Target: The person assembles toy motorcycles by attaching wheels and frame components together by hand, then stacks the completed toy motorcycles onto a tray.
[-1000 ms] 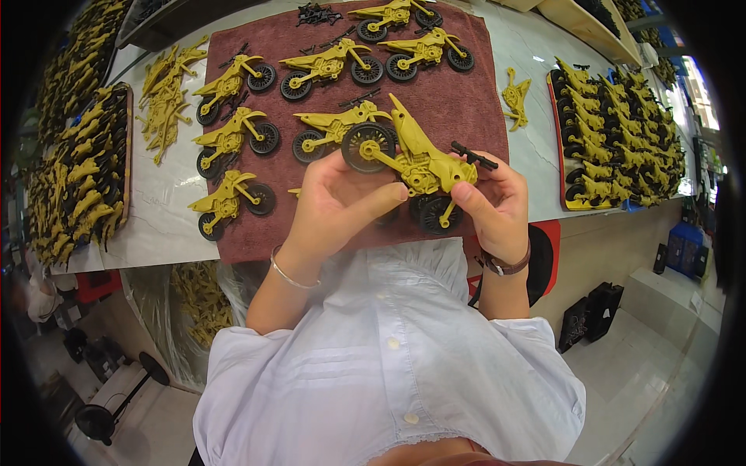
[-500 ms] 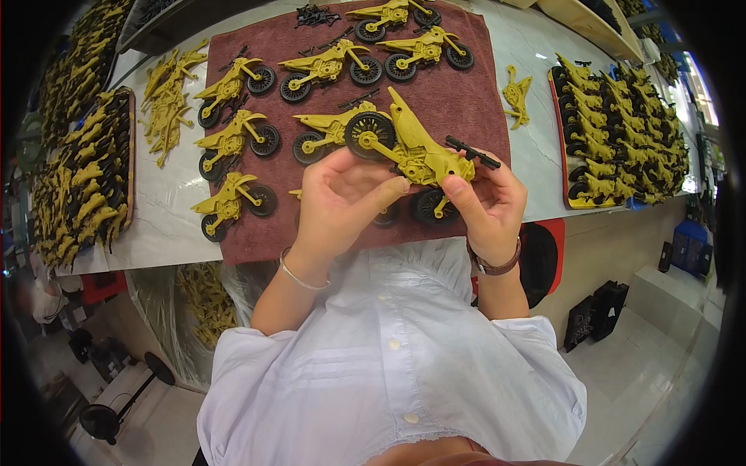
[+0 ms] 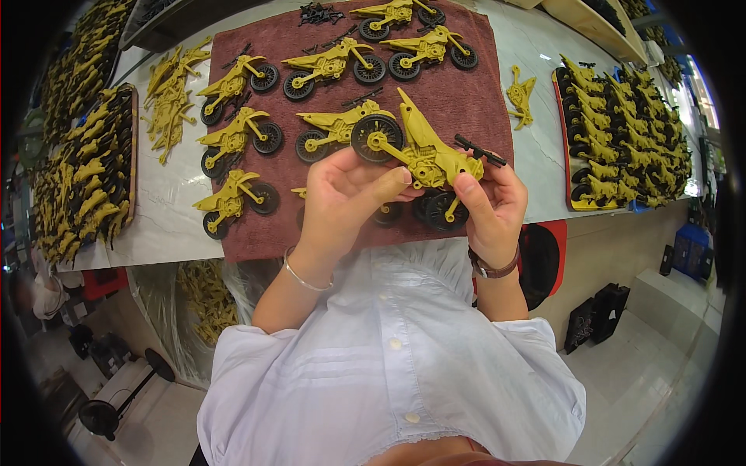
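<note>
Head view: left hand (image 3: 340, 193), right hand (image 3: 497, 208) both clamped on tilted bike (image 3: 432, 161); best steadied from both sides, sparing thin handlebar (image 3: 479, 151).

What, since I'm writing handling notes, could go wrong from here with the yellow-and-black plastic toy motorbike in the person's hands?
The yellow-and-black plastic toy motorbike is held between the left hand and the right hand; if either grip slips, it might drop onto another yellow-and-black plastic toy motorbike lying on the maroon rectangular cloth. Its thin black plastic handlebar sticks out beside the right hand, so it could get knocked.
</note>
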{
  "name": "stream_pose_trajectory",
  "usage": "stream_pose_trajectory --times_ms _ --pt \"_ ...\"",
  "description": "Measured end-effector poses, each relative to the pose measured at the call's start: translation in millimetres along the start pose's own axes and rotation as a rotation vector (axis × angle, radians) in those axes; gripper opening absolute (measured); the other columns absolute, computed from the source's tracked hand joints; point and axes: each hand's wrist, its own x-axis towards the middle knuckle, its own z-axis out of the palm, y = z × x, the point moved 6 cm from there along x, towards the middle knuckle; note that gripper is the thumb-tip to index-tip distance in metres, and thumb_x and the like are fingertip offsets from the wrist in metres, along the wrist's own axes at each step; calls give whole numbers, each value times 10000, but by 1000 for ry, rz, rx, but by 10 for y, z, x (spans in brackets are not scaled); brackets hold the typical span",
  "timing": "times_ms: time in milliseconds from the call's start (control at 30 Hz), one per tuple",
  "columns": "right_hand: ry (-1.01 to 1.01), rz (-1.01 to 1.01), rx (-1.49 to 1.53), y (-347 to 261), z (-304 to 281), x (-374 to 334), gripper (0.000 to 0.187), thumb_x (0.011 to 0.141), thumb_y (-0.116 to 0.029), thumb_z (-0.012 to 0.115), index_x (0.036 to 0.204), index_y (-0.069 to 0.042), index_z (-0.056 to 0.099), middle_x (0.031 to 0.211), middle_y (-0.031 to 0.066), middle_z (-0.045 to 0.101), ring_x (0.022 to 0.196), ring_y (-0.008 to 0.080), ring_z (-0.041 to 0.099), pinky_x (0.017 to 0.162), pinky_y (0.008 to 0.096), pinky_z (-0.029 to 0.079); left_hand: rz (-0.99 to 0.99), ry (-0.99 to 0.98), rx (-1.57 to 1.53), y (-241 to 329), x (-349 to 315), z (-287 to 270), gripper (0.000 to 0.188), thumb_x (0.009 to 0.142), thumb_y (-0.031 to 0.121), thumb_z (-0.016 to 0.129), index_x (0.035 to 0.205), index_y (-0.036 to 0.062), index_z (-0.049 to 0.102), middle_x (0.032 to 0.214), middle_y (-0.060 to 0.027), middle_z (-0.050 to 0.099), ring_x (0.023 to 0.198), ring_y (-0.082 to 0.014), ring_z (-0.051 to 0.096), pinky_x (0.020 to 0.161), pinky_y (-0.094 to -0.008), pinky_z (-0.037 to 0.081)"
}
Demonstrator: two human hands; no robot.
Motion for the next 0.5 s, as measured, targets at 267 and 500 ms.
stream_pose_trajectory --times_ms 267,500 --pt "-13 -21 -53 11 -12 -14 316 833 32 637 1126 49 519 1058 84 580 897 120 580 689 246 512 -83 75 -71 -78 -17 -6 239 877 79 588 1066 -65 557 965 -187 658 795 -229 680 731 -352 575" --pt "-64 -6 -86 -38 27 -32 335 837 37 631 1146 55 501 1070 92 576 910 122 581 710 251 515 -116 81 -96 -118 -37 -21 221 886 112 585 1035 -51 564 972 -183 661 817 -233 682 752 -348 569"
